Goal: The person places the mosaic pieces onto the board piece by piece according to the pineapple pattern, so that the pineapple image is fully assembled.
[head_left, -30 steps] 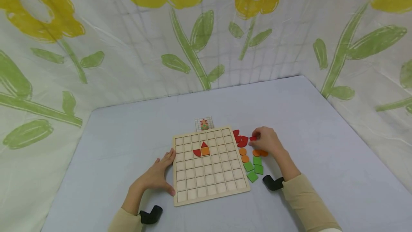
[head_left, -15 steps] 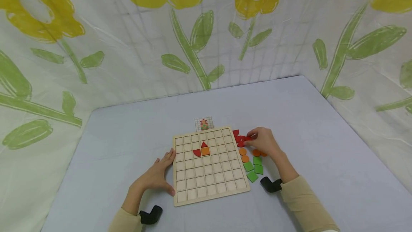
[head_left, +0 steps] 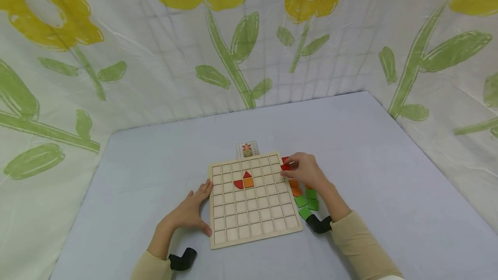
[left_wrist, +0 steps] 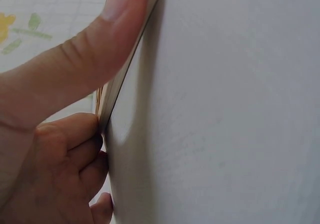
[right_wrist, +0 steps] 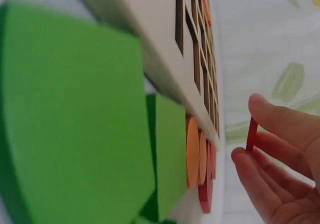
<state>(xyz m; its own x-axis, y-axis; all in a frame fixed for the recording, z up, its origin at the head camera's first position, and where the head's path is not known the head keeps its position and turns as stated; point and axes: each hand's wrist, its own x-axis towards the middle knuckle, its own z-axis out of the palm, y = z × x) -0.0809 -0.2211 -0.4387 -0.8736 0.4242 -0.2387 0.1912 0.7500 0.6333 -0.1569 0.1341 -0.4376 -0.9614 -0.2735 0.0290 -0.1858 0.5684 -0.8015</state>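
"Red tile (right_wrist: 251,134), what's new with it?"

"It has travelled left with the right hand (head_left: 306,170), across the loose red pieces (right_wrist: 205,198) to just beside the board's right rim (head_left: 293,207)"

"Held firmly?"

"Pinched between fingertips, anyway; how firmly I can't tell. That brings it nearer the squares, though it isn't laid in one yet"

"And the left hand (head_left: 189,211)?"

"Spread wide, thumb and fingers touching the board's left edge, with nothing pinched that I can see"

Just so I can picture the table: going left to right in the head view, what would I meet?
Left hand, red quarter-round tile, orange square tile, right hand.
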